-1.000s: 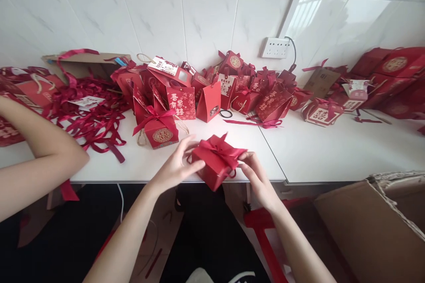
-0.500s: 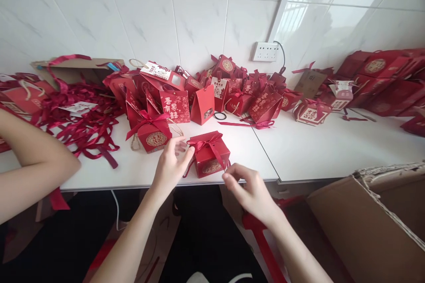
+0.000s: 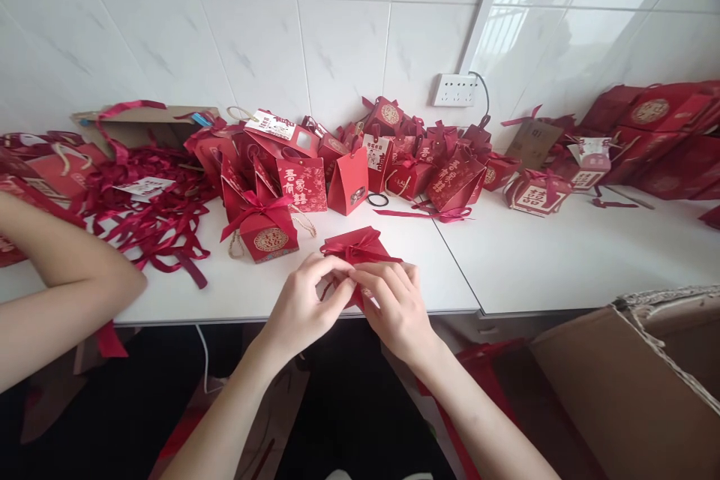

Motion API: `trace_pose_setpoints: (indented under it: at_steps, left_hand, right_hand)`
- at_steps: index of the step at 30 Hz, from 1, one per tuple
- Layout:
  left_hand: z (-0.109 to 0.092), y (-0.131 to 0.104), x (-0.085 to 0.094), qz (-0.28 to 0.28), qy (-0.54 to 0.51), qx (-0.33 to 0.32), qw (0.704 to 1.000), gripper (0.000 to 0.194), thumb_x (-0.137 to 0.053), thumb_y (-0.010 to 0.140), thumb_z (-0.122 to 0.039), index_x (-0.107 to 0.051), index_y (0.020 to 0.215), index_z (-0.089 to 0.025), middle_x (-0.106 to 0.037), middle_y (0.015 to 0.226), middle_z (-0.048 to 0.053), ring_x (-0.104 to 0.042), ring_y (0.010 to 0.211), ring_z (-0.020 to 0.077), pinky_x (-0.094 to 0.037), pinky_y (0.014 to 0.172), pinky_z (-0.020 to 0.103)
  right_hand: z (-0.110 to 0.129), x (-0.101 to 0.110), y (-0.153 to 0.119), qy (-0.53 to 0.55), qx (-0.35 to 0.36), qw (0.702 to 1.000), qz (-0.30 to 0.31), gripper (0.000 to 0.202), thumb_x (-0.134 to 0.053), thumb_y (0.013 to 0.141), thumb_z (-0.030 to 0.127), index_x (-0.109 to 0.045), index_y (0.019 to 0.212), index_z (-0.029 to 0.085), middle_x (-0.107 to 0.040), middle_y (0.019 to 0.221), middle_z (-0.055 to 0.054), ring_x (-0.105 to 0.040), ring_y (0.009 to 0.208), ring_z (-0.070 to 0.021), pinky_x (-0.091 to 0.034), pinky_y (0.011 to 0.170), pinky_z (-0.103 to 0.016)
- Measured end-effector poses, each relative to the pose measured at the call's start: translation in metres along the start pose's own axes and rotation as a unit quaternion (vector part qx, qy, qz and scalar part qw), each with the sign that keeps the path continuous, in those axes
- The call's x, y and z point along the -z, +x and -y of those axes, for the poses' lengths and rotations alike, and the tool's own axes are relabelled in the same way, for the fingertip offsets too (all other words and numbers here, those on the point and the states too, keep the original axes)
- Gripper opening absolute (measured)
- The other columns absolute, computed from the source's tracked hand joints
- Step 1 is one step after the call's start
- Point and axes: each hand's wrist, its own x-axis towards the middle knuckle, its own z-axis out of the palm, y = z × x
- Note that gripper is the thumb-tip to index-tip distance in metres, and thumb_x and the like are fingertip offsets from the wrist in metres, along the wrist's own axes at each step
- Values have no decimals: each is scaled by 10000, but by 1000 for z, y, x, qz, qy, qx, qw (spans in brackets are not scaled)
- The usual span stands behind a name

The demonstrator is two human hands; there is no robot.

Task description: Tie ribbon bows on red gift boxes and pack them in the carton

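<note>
A small red gift box stands near the table's front edge, a red satin ribbon bow on its top. In front of it my left hand and my right hand come together, fingertips meeting just below the bow. Both hands are closed in a pinch on the ribbon, though the pinched part is mostly covered by the fingers. My hands hide the front of the box. To the left sits another red box with a bow, a gold round emblem and rope handles.
A heap of red ribbons lies at left beside another person's bent arm. Several red gift boxes crowd the wall, with a black ring before them. An open cardboard carton stands at lower right, below the white tabletop.
My hands, apart on either side of the box before, have come together at its front. The left has moved right and the right has moved slightly up and inward.
</note>
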Motion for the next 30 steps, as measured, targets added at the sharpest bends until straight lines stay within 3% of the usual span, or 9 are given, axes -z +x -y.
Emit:
trace_pose_setpoints:
  at_steps: [5, 10, 12, 17, 20, 22, 25, 27, 30]
  left_hand:
    - [21, 25, -1, -122, 62, -73, 988, 148, -458, 832, -200, -601, 869, -190, -576, 843, 26, -540, 857, 172, -442, 825, 321]
    - [32, 43, -13, -23, 83, -46, 995, 161, -486, 854, -277, -628, 847, -202, -610, 946, 33, -542, 979, 187, -424, 897, 329]
    - [31, 44, -17, -14, 76, -26, 997, 190, -493, 855, -320, -635, 820, -199, -612, 952, 38, -542, 988, 194, -419, 913, 337]
    - [31, 42, -17, -2, 74, -9, 997, 212, -475, 862, -316, -641, 809, -196, -604, 980, 41, -534, 1011, 195, -403, 941, 344]
    - [32, 43, -15, 11, 87, -22, 996, 133, -536, 827, -287, -638, 833, -202, -590, 986, 35, -526, 1023, 192, -388, 959, 345]
    - [34, 43, -14, 15, 86, -22, 996, 119, -557, 813, -289, -635, 843, -205, -583, 988, 38, -525, 1027, 196, -392, 957, 354]
    - [35, 43, -14, 23, 81, -19, 996, 119, -564, 810, -302, -635, 852, -217, -582, 994, 38, -517, 1046, 208, -398, 955, 374]
    - [35, 43, -13, 28, 77, -17, 996, 113, -565, 809, -299, -638, 852, -224, -580, 996, 36, -514, 1053, 210, -398, 959, 380]
    - [35, 43, -13, 29, 65, -11, 997, 108, -565, 807, -295, -643, 842, -229, -572, 998, 34, -517, 1052, 208, -402, 960, 379]
  right_hand:
    - [-6, 1, -8, 21, 3, 999, -30, 180, -537, 825, 19, -530, 895, 185, -670, 824, -4, -564, 762, -128, -339, 703, -302]
    - [-1, 4, -18, 4, -58, 998, -38, 105, -560, 791, 98, -490, 792, 177, -601, 709, -11, -497, 669, -141, -324, 639, -297]
    - [2, 2, -24, -13, -69, 997, -27, 100, -538, 794, 100, -482, 772, 180, -576, 683, -10, -467, 650, -142, -316, 625, -293]
    - [8, -5, -39, -69, 2, 998, -2, 110, -557, 796, 79, -510, 810, 178, -599, 734, -15, -453, 659, -141, -308, 626, -293]
    - [5, 1, -40, -40, 30, 999, 22, 81, -559, 798, 111, -516, 825, 174, -586, 730, -16, -459, 655, -145, -318, 618, -297]
    - [-3, 10, -35, 9, 41, 999, -10, 41, -531, 828, 203, -507, 842, 173, -559, 729, -30, -470, 670, -161, -345, 624, -311]
    - [-21, 23, -23, -1, -31, 997, -72, 257, -570, 823, 341, -495, 978, 150, -537, 854, -95, -502, 800, -217, -399, 673, -354]
    - [-32, 26, -15, -40, -59, 997, -27, 350, -628, 801, 346, -489, 1052, 146, -542, 954, -126, -511, 872, -234, -410, 710, -366]
    - [-41, 26, -11, -66, 3, 997, 39, 159, -589, 836, 163, -529, 982, 186, -598, 891, -64, -531, 779, -175, -388, 711, -337]
